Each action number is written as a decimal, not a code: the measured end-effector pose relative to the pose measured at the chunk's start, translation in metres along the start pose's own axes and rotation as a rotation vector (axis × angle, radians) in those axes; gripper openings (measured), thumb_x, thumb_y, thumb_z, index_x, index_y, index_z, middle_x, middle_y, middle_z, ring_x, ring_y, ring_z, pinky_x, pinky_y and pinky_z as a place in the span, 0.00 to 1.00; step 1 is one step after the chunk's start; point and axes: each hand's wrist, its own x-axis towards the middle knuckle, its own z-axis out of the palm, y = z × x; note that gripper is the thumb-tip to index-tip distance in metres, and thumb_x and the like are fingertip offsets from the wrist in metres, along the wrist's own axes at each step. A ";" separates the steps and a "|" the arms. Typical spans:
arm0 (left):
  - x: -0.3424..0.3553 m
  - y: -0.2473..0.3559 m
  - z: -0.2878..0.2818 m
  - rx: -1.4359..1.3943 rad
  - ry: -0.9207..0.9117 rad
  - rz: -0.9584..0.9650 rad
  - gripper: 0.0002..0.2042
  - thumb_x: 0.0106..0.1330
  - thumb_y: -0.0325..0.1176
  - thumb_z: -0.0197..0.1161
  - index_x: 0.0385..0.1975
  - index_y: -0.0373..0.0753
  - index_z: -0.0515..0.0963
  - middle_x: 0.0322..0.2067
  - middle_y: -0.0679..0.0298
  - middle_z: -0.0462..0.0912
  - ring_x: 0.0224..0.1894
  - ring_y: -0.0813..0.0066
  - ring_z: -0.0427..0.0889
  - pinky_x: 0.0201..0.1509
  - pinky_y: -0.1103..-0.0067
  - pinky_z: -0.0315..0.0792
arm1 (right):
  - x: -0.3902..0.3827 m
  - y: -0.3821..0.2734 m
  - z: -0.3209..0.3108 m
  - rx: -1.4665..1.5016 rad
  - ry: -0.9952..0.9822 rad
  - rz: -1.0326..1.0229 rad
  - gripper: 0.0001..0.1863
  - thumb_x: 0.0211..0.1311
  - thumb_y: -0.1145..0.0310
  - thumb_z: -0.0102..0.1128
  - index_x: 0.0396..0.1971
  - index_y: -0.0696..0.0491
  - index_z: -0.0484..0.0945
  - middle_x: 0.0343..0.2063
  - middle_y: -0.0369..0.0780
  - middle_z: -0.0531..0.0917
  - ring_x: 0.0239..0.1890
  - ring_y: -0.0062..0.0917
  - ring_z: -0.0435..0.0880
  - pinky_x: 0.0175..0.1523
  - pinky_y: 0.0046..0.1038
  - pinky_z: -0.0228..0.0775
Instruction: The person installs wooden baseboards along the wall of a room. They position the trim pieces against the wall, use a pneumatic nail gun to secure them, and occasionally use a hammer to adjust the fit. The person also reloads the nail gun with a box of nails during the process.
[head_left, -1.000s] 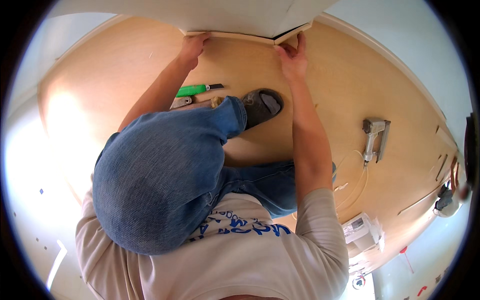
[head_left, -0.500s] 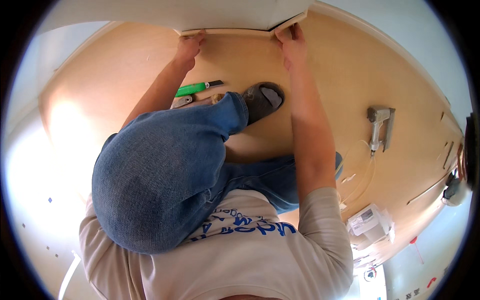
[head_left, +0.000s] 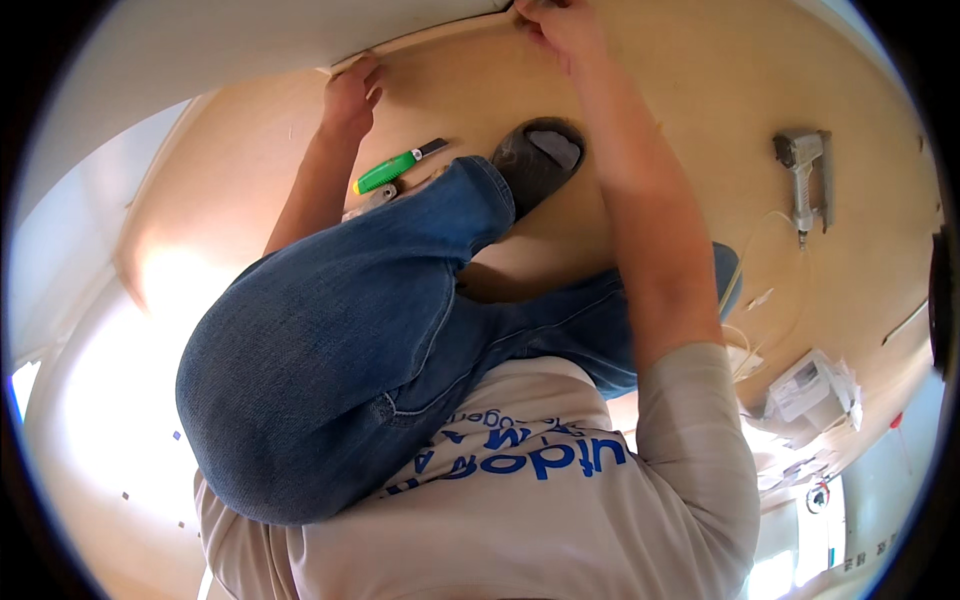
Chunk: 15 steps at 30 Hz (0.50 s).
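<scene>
A thin pale wooden trim strip runs along the lower edge of a white panel at the top of the view. My left hand has its fingers curled at the strip's left end, the thumb a little apart. At the strip's right end, by the panel's corner, my right hand is closed with its fingertips on the strip; the upper frame edge cuts off part of this grip. Nearer to me, below my left hand, a green utility knife lies on the wooden surface with its dark blade out.
A metal tool, partly hidden by my knee, lies beside the knife. My slippered foot rests between my arms. To the right are an air nail gun with a thin hose and a clear plastic box with wrapping.
The whole view has tilted and shifted, so the panel's corner now sits at the upper edge. Both hands stay at the strip. The left thumb stands farther from the fingers.
</scene>
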 end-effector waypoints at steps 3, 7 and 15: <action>0.003 -0.003 -0.001 -0.017 -0.014 0.018 0.15 0.71 0.36 0.64 0.55 0.45 0.78 0.53 0.71 0.81 0.55 0.74 0.79 0.56 0.68 0.65 | -0.005 -0.010 0.000 -0.196 0.042 -0.013 0.40 0.61 0.76 0.69 0.71 0.65 0.61 0.33 0.41 0.85 0.28 0.28 0.86 0.30 0.28 0.79; 0.015 -0.005 -0.010 -0.016 -0.037 0.028 0.16 0.71 0.35 0.64 0.58 0.44 0.76 0.55 0.70 0.80 0.57 0.71 0.79 0.57 0.67 0.66 | 0.000 -0.008 -0.003 -0.291 0.018 -0.069 0.41 0.60 0.72 0.68 0.71 0.65 0.61 0.34 0.41 0.86 0.31 0.26 0.87 0.32 0.28 0.79; 0.009 0.009 0.004 -0.046 0.043 -0.054 0.20 0.72 0.34 0.58 0.63 0.43 0.69 0.62 0.62 0.67 0.60 0.61 0.79 0.60 0.63 0.68 | 0.005 0.004 0.001 0.140 0.021 -0.002 0.40 0.60 0.74 0.67 0.72 0.63 0.61 0.41 0.46 0.85 0.38 0.29 0.87 0.37 0.29 0.82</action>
